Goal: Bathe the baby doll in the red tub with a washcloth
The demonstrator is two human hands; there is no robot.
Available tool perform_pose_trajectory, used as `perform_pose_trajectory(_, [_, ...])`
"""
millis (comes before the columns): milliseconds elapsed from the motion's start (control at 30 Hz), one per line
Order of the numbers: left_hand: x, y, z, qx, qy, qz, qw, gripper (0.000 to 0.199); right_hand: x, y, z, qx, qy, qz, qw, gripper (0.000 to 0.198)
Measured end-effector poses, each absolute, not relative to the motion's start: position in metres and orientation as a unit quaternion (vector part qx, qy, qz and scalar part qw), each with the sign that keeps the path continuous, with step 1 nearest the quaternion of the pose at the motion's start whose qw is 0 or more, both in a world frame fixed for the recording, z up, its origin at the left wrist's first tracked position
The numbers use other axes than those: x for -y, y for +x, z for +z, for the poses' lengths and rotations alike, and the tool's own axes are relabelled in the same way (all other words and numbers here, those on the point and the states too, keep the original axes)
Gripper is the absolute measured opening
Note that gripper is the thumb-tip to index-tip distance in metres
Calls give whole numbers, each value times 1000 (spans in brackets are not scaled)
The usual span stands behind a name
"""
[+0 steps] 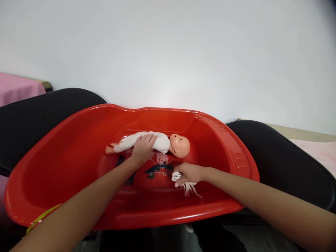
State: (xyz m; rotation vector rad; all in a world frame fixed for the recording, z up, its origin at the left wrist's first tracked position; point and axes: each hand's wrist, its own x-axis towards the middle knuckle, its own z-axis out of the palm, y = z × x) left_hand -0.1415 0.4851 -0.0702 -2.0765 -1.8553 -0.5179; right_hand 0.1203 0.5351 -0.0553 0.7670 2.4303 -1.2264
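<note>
The doll [154, 142] lay on its back in the red tub [231, 154], the left hand [143, 148] resting flat across its torso — steadying it. The right hand [187, 174] held a grip closed on a white cloth [188, 187] near the head; wiping seemed next, needing a gentle reach.

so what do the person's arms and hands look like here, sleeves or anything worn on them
Both arms are bare from the bottom edge of the picture up to the hands: no sleeves show, and no gloves, watch or rings can be made out on the left hand or the right hand. A thin yellow band crosses near the left forearm; whether it is worn cannot be told.
</note>
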Motion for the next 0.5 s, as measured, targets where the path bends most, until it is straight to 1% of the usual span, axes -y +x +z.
perform_pose_trajectory(67, [-486, -142, -62, 657, -718, -159, 167, 33, -539, 121, -57, -804, 321, -490, 107, 46])
perform_pose_trajectory(100, [-486, -142, -59, 659, -718, -142, 175, 32, -540, 122, -57, -763, 343, -537, 107, 50])
perform_pose_trajectory(133, [-486, -143, -56, 659, -720, -124, 180, 32, -540, 123, -55, -714, 353, -591, 125, 53])
perform_pose_trajectory(200, [-485, -144, -52, 659, -724, -97, 182, 32, -539, 127, -50, -612, 340, -688, 189, 58])
perform_pose_trajectory(267, [-485, -146, -49, 658, -726, -87, 180, 33, -538, 129, -47, -563, 311, -724, 249, 56])
perform_pose_trajectory(333, [-484, -147, -47, 656, -728, -90, 181, 32, -537, 129, -46, -604, 286, -678, 306, 46])
perform_pose_trajectory(400, [-483, -148, -46, 653, -729, -97, 183, 32, -539, 128, -46, -696, 253, -551, 386, 37])
perform_pose_trajectory(467, [-483, -149, -46, 657, -725, -106, 179, 31, -541, 127, -47, -776, 221, -404, 430, 38])
perform_pose_trajectory(500, [-483, -149, -45, 661, -721, -112, 175, 31, -543, 127, -48, -796, 208, -362, 438, 42])
